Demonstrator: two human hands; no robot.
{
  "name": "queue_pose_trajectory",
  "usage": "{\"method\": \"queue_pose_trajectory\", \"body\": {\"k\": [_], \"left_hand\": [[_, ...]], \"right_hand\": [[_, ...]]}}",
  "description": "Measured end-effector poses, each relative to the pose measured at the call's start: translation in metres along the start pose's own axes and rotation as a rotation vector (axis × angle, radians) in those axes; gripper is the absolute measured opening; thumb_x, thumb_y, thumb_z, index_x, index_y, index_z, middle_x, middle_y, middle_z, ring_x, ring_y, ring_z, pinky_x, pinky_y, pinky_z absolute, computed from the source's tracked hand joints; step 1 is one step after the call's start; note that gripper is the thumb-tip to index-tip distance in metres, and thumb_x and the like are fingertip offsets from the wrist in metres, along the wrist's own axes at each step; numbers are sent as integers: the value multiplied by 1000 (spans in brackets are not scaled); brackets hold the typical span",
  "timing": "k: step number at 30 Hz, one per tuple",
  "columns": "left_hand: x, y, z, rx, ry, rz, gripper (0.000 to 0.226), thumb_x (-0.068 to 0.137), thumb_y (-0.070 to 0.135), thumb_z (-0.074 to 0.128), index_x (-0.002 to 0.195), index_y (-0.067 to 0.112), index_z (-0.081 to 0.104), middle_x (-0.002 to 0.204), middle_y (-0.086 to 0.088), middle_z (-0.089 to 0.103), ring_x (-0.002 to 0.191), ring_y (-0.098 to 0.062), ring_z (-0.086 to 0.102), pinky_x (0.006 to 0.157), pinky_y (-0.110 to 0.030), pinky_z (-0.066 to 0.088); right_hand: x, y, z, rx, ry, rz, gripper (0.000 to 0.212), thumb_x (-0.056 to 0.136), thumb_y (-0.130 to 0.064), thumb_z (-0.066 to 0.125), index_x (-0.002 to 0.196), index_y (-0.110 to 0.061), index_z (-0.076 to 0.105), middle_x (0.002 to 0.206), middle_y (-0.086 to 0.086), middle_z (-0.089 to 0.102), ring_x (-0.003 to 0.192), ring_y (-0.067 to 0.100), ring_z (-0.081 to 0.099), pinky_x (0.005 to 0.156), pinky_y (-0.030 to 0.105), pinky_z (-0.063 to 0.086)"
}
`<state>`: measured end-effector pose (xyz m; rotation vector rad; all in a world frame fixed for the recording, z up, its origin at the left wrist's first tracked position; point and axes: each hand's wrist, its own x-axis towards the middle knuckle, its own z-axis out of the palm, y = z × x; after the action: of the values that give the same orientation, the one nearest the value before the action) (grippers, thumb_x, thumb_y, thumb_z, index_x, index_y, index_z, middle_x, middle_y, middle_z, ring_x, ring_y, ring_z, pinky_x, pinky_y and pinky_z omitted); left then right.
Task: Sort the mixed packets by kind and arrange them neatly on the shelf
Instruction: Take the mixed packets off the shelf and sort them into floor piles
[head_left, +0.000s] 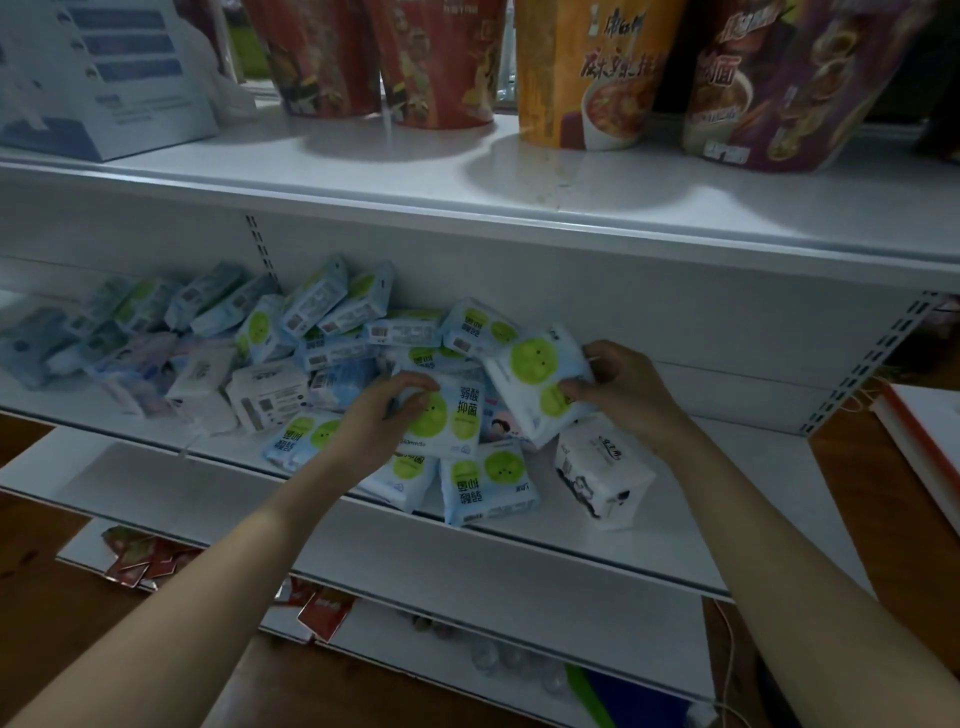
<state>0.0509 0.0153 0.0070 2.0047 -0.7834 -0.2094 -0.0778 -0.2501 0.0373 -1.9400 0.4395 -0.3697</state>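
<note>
A jumbled heap of packets (322, 332) lies on the middle white shelf (727, 467), most of them light blue with green circles. My left hand (374, 421) grips one blue-and-green packet (452, 421) at the front of the heap. My right hand (618, 384) holds a second blue-and-green packet (530, 384), tilted and lifted a little above the pile. Plain white packets (267, 397) lie left of my left hand. A white packet with black print (602, 467) lies on its own to the right, under my right wrist.
The upper shelf (363, 171) carries tall noodle cups (436, 62) and a white-and-blue box (104, 78). Red sachets (145, 561) lie on the shelf below. A white and orange box (930, 441) sits at the right edge. Bare shelf surface extends right of the pile.
</note>
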Motion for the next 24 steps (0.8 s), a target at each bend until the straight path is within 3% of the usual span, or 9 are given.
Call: {"method": "queue_pose_trajectory", "body": {"k": [3,7,9,11,13,15,17,20,24], "left_hand": [[-1,4,-1,-61,-11,9,13,98,26,55,104,27,66,90,2,60,64,9,55,61,-9,40],[-9,5,-7,-199,-105,-92,39,75,76,54,107,55,64,133,8,56,124,-9,51,103,-38,45],[-14,4,-8,-268,-118,-149,51,62,77,65,108,56,62,135,7,53,121,-11,55,98,-37,50],[-17,-2,-9,-264,-106,-142,76,54,73,77,121,40,63,130,7,57,111,-11,62,91,-36,56],[-21,-8,-11,-212,-40,-164,80,61,60,83,129,25,59,129,11,53,115,-11,57,97,-38,52],[-26,-11,-15,-165,31,-184,67,74,41,82,132,21,54,129,13,45,122,-11,47,104,-36,44],[-27,-17,-19,-140,71,-195,65,78,38,79,134,23,51,129,10,45,123,-16,48,104,-40,44],[-26,-21,-29,-137,90,-220,75,70,55,79,134,26,51,130,9,49,118,-19,55,98,-45,49],[-24,-23,-33,-140,105,-246,89,56,71,74,132,31,52,133,9,50,117,-18,57,97,-43,51]], "right_hand": [[-14,-23,10,-7,-187,-122,25,78,-5,79,95,-19,68,93,-11,70,79,-6,65,66,10,48],[-9,-39,33,-174,-308,-187,31,76,-10,82,105,-10,71,105,-1,70,92,4,64,82,20,51],[-7,-43,47,-239,-364,-180,31,75,-13,82,103,-18,70,100,-10,67,91,4,62,82,20,48],[-6,-44,61,-262,-399,-162,33,75,-12,82,103,-23,68,97,-17,64,89,-3,59,80,14,46],[-4,-43,72,-230,-421,-137,32,79,-12,79,108,-20,68,100,-16,65,91,-4,59,79,9,46],[0,-41,80,-135,-377,-91,28,86,-20,74,113,-21,66,105,-12,66,95,0,62,82,13,50],[13,-35,84,46,-214,37,23,89,-27,70,111,-22,64,107,-4,66,92,10,65,80,26,57],[48,-21,85,160,67,270,27,90,-27,68,107,-7,64,109,17,67,82,20,65,75,39,59],[80,-12,91,402,74,522,55,84,-40,74,119,1,62,112,19,67,95,31,68,73,42,61]]}}
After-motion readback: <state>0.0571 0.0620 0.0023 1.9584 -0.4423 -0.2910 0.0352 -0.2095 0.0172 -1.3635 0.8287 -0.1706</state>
